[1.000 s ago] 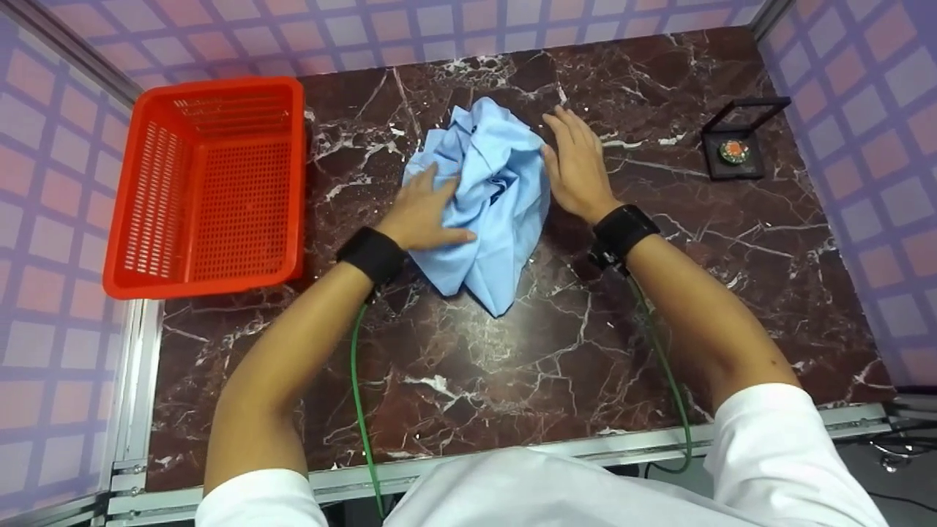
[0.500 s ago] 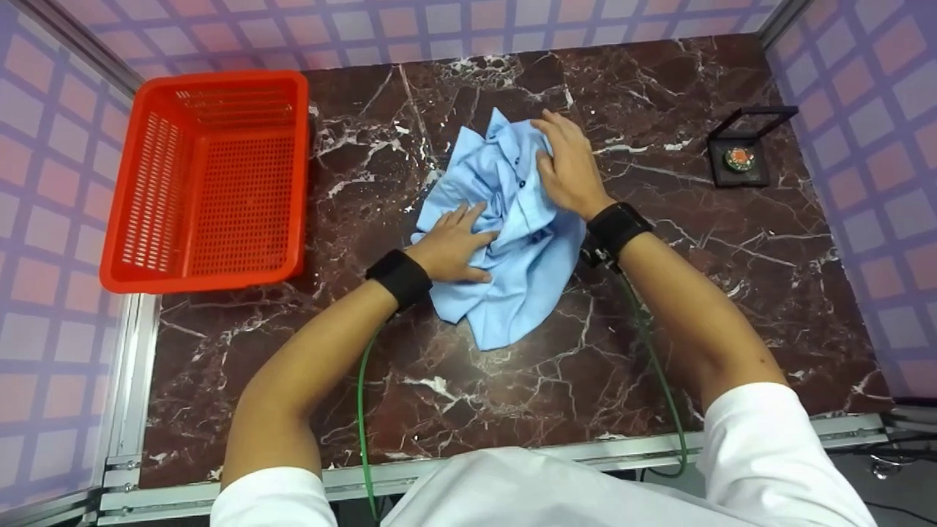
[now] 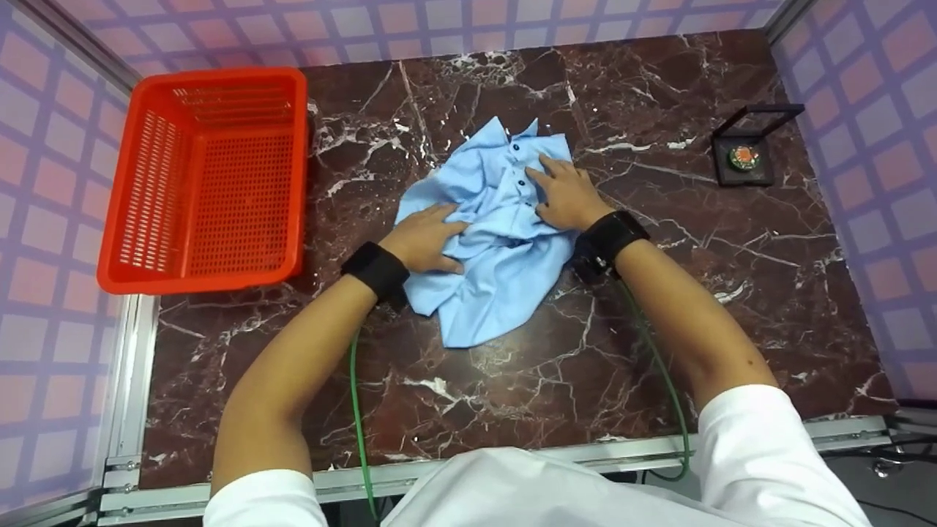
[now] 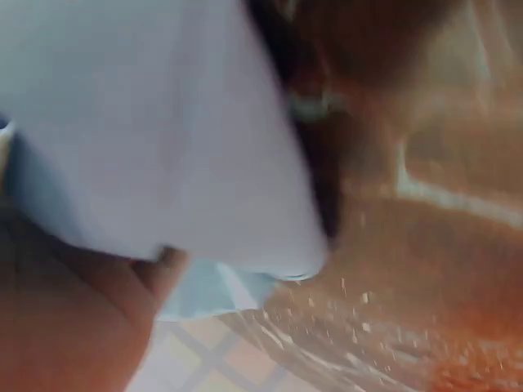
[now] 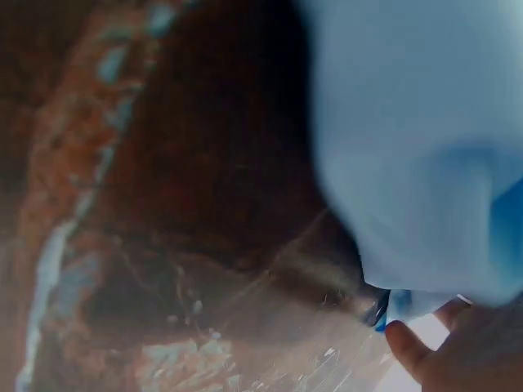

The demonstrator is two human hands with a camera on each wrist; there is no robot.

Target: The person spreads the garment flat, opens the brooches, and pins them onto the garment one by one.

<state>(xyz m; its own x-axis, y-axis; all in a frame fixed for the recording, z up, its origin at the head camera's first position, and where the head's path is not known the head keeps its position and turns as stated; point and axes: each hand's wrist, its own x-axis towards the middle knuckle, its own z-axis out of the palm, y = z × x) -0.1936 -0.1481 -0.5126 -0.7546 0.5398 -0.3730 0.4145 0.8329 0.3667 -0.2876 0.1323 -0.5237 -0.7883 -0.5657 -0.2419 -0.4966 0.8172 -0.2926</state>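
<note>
A crumpled light-blue button-up shirt (image 3: pixel 498 282) lies in the middle of the table, dark buttons facing up near its far right part. My left hand (image 3: pixel 423 238) rests on its left side with fingers spread. On the right, near the buttons, my right hand (image 3: pixel 571 194) touches the cloth with its fingers apart. In the left wrist view, pale shirt cloth (image 4: pixel 163 122) covers much of the upper left, hiding most of that hand's fingers. The right wrist view has fingertips (image 5: pixel 406 345) at the lower edge of the cloth (image 5: pixel 417 122).
A red plastic basket (image 3: pixel 296 183) stands at the table's left. Toward the back right sits a small black open case (image 3: pixel 747 176) holding a round orange-and-green piece (image 3: pixel 744 158). Green cables (image 3: pixel 359 410) trail from both wrists over the front edge. Checkered panels surround the table.
The bunched shirt has spread wider and come nearer, its buttons now showing. My right hand has moved from beside the shirt onto it; my left hand shifted right, then back left.
</note>
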